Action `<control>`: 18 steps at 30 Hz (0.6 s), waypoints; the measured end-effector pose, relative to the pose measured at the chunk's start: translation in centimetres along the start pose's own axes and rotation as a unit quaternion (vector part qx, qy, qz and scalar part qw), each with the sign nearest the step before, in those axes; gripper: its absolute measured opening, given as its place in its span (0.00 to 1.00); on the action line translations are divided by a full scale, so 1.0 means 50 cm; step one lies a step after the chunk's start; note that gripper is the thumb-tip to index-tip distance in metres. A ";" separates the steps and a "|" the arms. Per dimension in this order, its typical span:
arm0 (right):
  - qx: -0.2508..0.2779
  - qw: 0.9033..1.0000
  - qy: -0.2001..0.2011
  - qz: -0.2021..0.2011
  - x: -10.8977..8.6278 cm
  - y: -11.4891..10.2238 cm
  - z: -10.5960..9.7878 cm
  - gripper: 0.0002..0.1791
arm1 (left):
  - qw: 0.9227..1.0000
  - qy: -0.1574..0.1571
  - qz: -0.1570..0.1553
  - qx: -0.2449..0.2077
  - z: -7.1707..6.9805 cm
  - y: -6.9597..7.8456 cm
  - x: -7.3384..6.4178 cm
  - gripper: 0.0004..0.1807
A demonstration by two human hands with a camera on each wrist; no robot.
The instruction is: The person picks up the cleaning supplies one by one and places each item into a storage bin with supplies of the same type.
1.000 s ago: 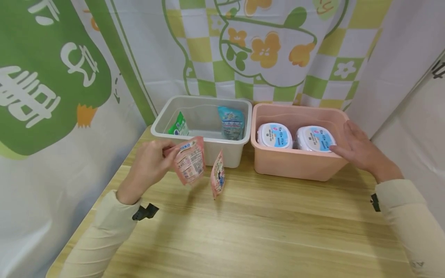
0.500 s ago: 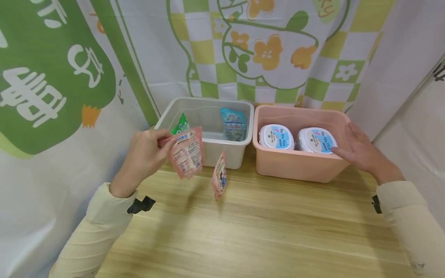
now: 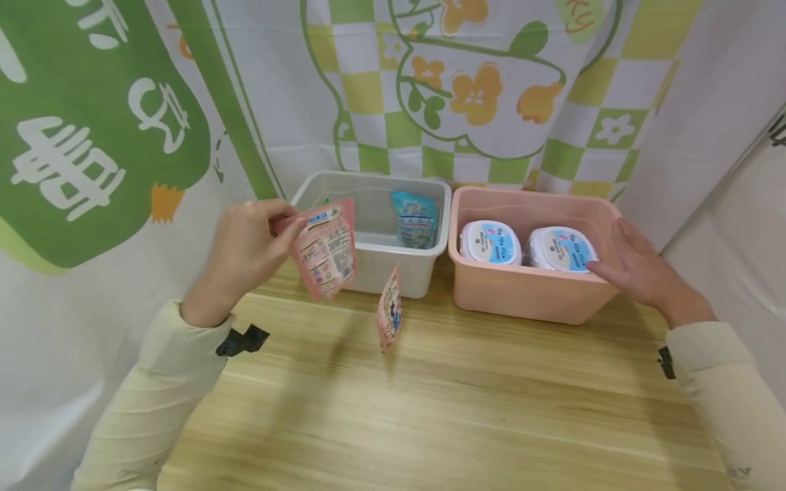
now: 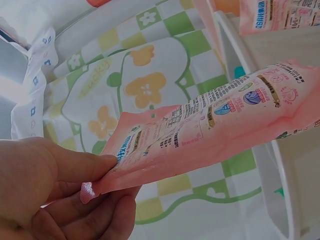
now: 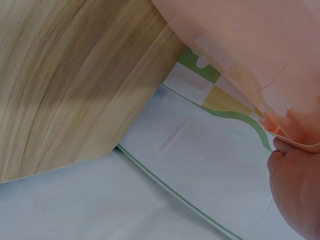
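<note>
My left hand (image 3: pixel 236 256) pinches a pink printed pouch (image 3: pixel 325 249) by its top corner, holding it up before the left part of the grey bin (image 3: pixel 402 273). In the left wrist view, thumb and fingers grip the end of this pouch (image 4: pixel 210 122). A second pink pouch (image 3: pixel 389 314) stands edge-on on the table in front of the grey bin. Inside that bin are a blue pouch (image 3: pixel 415 219) and a green one, mostly hidden. My right hand (image 3: pixel 645 269) grips the right rim of the pink bin (image 3: pixel 522 293), fingers over the edge, thumb near a white tub.
Two white lidded tubs, a left one (image 3: pixel 490 243) and a right one (image 3: pixel 561 249), sit side by side in the pink bin. Both bins stand together at the back of the wooden table (image 3: pixel 467 402), against a patterned curtain (image 3: pixel 473 88).
My left hand has moved up and to the left with the pink pouch, which now covers most of the green pouch. The right hand keeps its place on the pink bin.
</note>
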State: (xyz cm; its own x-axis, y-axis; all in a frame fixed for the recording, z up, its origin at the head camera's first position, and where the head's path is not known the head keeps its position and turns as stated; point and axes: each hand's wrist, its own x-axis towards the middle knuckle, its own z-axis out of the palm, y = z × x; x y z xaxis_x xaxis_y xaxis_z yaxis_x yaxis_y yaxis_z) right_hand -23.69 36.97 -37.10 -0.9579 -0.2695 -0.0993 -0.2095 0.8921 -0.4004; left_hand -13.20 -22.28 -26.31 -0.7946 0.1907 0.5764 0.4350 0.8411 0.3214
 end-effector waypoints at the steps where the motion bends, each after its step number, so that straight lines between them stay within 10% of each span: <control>1: 0.001 1.000 0.000 0.000 0.000 0.000 -0.001 0.60 | 1.000 0.001 0.001 0.001 -0.004 0.002 0.004 0.07; 18: -0.003 1.000 0.000 0.000 -0.001 -0.002 0.001 0.60 | 1.000 0.012 -0.011 0.013 -0.033 0.007 0.068 0.09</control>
State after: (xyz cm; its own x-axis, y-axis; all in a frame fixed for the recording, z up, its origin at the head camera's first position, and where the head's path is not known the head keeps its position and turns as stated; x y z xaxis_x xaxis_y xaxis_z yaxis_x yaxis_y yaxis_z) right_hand -23.61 36.90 -37.10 -0.9578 -0.2699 -0.0993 -0.2110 0.8941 -0.3950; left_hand -15.03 -22.19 -23.00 -0.7933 0.1601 0.5874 0.4060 0.8581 0.3144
